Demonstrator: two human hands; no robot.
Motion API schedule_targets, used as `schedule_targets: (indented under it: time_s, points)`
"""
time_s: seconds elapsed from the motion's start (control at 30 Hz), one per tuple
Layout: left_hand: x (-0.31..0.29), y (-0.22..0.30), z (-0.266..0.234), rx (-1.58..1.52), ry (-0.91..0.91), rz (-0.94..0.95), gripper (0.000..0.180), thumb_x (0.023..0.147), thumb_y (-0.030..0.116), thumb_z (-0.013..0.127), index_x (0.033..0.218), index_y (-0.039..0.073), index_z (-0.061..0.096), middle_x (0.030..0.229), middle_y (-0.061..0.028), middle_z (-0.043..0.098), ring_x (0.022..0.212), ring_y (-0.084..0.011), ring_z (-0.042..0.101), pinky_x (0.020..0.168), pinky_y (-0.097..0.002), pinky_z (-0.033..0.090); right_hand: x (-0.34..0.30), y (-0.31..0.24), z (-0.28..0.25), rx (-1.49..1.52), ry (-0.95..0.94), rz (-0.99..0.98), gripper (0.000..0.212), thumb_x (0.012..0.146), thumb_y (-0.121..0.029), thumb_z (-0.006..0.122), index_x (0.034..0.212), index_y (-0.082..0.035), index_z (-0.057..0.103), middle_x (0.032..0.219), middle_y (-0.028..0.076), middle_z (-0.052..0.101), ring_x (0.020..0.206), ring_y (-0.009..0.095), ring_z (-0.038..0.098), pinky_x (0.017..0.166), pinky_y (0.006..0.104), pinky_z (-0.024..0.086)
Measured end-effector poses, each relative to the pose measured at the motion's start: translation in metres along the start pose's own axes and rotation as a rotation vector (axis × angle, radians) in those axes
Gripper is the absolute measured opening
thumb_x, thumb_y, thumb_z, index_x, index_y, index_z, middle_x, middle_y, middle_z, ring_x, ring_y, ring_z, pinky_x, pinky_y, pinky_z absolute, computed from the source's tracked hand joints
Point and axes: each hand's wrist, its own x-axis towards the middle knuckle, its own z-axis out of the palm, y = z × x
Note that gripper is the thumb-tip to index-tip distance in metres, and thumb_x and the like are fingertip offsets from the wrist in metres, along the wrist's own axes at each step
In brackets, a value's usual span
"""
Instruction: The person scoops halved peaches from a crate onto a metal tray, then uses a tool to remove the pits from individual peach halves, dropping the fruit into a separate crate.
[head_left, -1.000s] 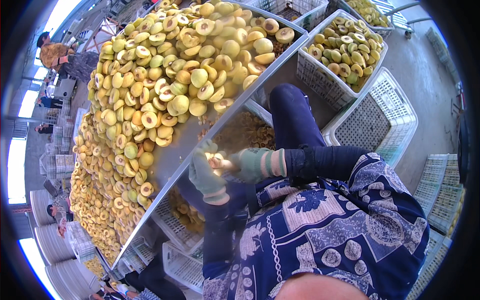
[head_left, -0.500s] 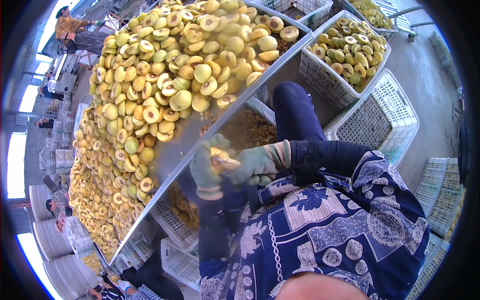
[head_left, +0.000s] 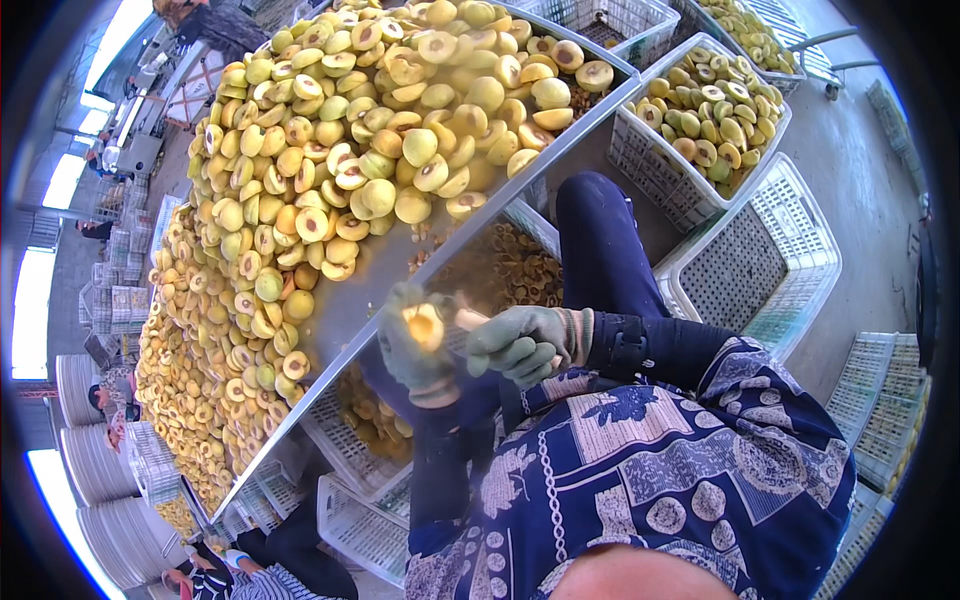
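Observation:
My left hand, in a grey-green glove, holds a yellow peach half with its hollow facing up. My right hand, gloved the same way, is closed around a small tool with a pale, wood-coloured handle. The tool's working end is blurred and sits just right of the fruit, apart from it. Both hands are over my lap beside the metal rim of a sorting table. On that table lies a large heap of peach halves, some with brown centres showing.
Below the rim, a crate holds brown pits or scraps. A white crate of peach halves stands at the right, beside another white crate. My knee rises between table and crates. Another person's striped sleeve shows at lower left.
My right hand has drawn the tool away from the peach half, which it touched before. My left hand has turned the hollow upward. The whole view has shifted slightly.

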Motion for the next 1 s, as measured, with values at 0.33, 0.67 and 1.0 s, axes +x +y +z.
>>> schedule_targets:
  time_s: [0.33,0.67,1.0]
  points:
    - [0.019,-0.108,-0.141,0.761,-0.361,-0.439,0.040,0.089,0.038,0.052,0.105,0.003,0.063,0.100,-0.0194,0.063,0.095,-0.0344,0.058,0.081,-0.0402,0.046,-0.001,-0.013,-0.025,-0.280,0.667,0.146,0.021,0.089,-0.023,0.053,0.089,-0.003,0.058,0.051,-0.006,0.044,0.035,0.003,0.038,0.030,0.0181,0.032]
    - [0.117,-0.177,-0.028,-0.235,-0.162,-1.104,0.055,0.076,0.021,0.062,0.126,0.003,0.048,0.103,-0.0106,0.058,0.072,-0.0186,0.058,0.055,-0.0330,0.047,0.008,-0.018,-0.015,-0.669,0.809,-0.010,0.026,0.081,-0.028,0.061,0.075,-0.003,0.058,0.054,0.001,0.050,0.037,0.010,0.042,0.036,0.0235,0.035]
    - [0.049,-0.025,-0.024,-0.759,-0.040,-0.667,0.038,0.083,0.003,0.059,0.120,-0.003,0.049,0.107,-0.0126,0.059,0.087,-0.0192,0.061,0.074,-0.0301,0.054,0.063,-0.038,0.019,-0.968,0.881,-0.305,0.023,0.085,-0.025,0.060,0.089,-0.002,0.059,0.063,0.002,0.058,0.044,0.010,0.050,0.041,0.0274,0.043]
